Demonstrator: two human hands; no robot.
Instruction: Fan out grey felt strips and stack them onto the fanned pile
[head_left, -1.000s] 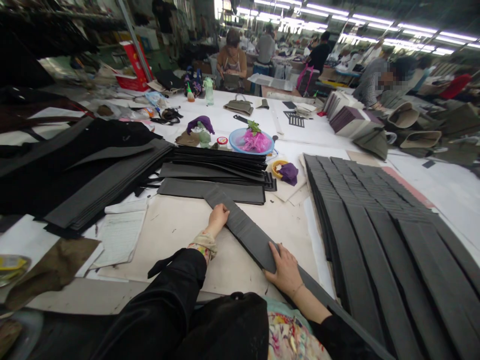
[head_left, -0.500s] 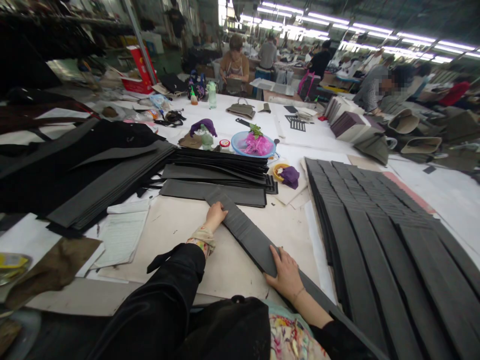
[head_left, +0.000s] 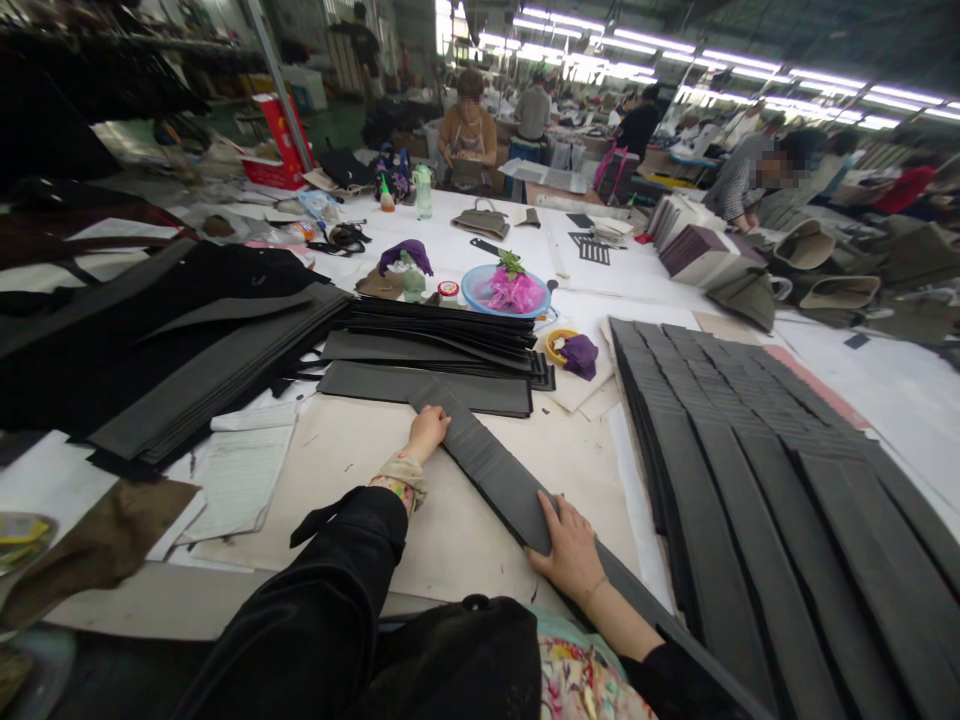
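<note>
A long dark grey strip [head_left: 487,455] lies slantwise over the pale board, from the strips at the back down toward my right sleeve. My left hand [head_left: 427,432] is closed on its left edge near the far end, fingertips curled on top. Farther down, my right hand [head_left: 570,550] rests on the same strip, fingers stretched out over it and thumb at its left edge. Beyond the far end lies another grey strip [head_left: 427,388], in front of a stack of black-edged strips [head_left: 442,330]. Whether the slanted strip is one layer or several, I cannot tell.
Overlapping rows of grey strips [head_left: 750,470] cover the right side. Dark pieces [head_left: 217,350] and a paper sheet [head_left: 244,465] lie left. Behind stand a blue basin [head_left: 472,290] with a pink bag and a yellow bowl [head_left: 556,345]. Other people work across the table.
Both hands stay in about the same places on the strip. The view has shifted very slightly.
</note>
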